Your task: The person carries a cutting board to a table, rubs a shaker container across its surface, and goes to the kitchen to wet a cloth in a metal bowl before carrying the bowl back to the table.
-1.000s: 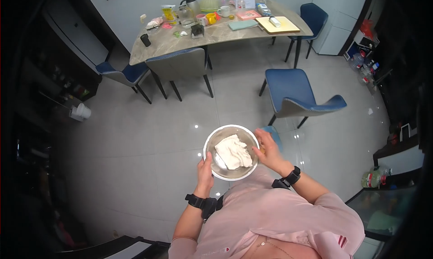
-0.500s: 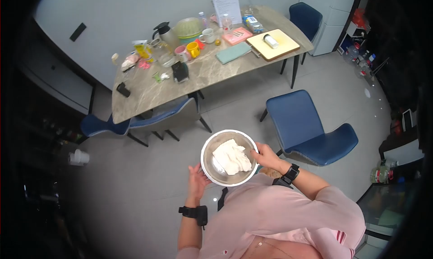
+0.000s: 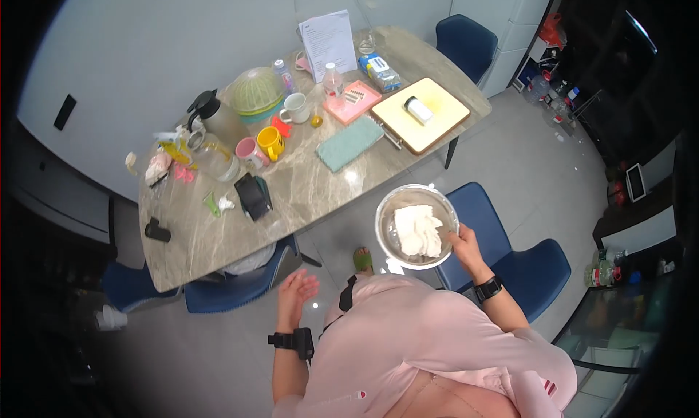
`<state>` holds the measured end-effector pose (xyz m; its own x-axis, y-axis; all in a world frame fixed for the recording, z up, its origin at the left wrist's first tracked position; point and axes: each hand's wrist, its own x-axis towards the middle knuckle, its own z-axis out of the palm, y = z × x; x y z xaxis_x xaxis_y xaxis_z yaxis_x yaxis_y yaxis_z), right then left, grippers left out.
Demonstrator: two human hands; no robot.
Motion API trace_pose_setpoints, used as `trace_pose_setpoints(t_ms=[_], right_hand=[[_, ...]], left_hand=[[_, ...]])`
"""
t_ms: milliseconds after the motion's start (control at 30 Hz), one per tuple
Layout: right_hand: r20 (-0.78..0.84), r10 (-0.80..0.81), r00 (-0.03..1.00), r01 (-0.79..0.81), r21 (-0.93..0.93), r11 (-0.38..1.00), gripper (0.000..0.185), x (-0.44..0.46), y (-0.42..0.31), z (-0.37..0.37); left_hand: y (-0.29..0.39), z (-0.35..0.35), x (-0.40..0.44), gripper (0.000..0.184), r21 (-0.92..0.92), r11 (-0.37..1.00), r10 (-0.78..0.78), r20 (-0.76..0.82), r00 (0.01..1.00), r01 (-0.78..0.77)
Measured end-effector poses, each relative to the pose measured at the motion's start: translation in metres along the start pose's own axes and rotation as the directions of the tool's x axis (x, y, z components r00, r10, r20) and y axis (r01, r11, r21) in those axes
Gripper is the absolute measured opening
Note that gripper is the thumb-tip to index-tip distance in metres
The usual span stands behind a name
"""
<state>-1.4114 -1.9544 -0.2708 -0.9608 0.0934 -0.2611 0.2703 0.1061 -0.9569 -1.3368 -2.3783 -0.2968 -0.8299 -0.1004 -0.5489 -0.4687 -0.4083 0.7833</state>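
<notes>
A round metal bowl (image 3: 388, 232) with a pale rim is held in the air between the table and the blue chair. In it lies a crumpled white mass (image 3: 418, 231), cloth or dough, I cannot tell which. My right hand (image 3: 467, 249) grips the bowl's right rim, thumb on the inside edge. To the left, well apart from the bowl, my left hand (image 3: 295, 296) holds nothing, its fingers spread a little. A black band is on each wrist.
Ahead stands a marble table (image 3: 306, 203) bearing a yellow board (image 3: 444, 112), a teal cloth (image 3: 349, 145), mugs, a glass jug (image 3: 218, 159) and a dark flask. A blue chair (image 3: 535, 272) is close on the right; more chairs stand at the table's left front.
The table and chairs have come closer as the view moved forward and turned. My left hand has let go of the bowl and moved away left; the bowl has shifted right in my right hand.
</notes>
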Motion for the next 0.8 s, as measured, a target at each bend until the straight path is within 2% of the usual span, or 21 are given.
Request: trace_pose_setpoints(t_ms=[133, 167, 300, 400, 500, 633, 767, 800], right_hand=[[-0.17, 0.059, 0.984, -0.042, 0.098, 0.994, 0.03, 0.043, -0.032, -0.009], [-0.206, 0.122, 0.971, -0.119, 0.026, 0.993, 0.028, 0.052, -0.042, -0.013], [-0.263, 0.153, 0.953, -0.127, 0.112, 0.986, 0.03, 0.091, -0.061, -0.028], [-0.283, 0.152, 0.947, -0.115, 0.143, 0.983, 0.026, 0.128, -0.085, -0.039], [-0.256, 0.123, 0.959, -0.097, 0.111, 0.989, 0.028, 0.172, -0.116, -0.043], [-0.149, 0.108, 0.983, -0.095, 0.095, 0.991, 0.031, 0.244, -0.144, -0.059], [-0.026, 0.11, 0.994, -0.107, 0.086, 0.99, 0.031, 0.328, -0.176, -0.062], [0.013, 0.113, 0.994, -0.113, 0.079, 0.99, 0.031, 0.351, -0.184, -0.063]], left_hand=[[0.046, 0.035, 0.082, 0.034, 0.037, 0.999, -0.035, 0.099, 0.994, 0.032], [0.055, 0.044, 0.099, 0.034, 0.071, 0.996, -0.056, 0.121, 0.991, 0.048], [0.072, 0.065, 0.147, 0.032, 0.202, 0.976, -0.13, 0.224, 0.966, 0.084], [0.069, 0.065, 0.179, 0.032, 0.249, 0.964, -0.143, 0.211, 0.967, 0.088], [0.065, 0.066, 0.195, 0.032, 0.196, 0.971, -0.158, 0.111, 0.981, 0.134], [0.06, 0.07, 0.205, 0.032, 0.07, 0.984, -0.168, 0.077, 0.983, 0.163], [0.074, 0.091, 0.205, 0.033, 0.018, 0.992, -0.122, -0.013, 0.992, 0.122], [0.082, 0.102, 0.208, 0.034, -0.041, 0.994, -0.103, -0.023, 0.994, 0.102]])
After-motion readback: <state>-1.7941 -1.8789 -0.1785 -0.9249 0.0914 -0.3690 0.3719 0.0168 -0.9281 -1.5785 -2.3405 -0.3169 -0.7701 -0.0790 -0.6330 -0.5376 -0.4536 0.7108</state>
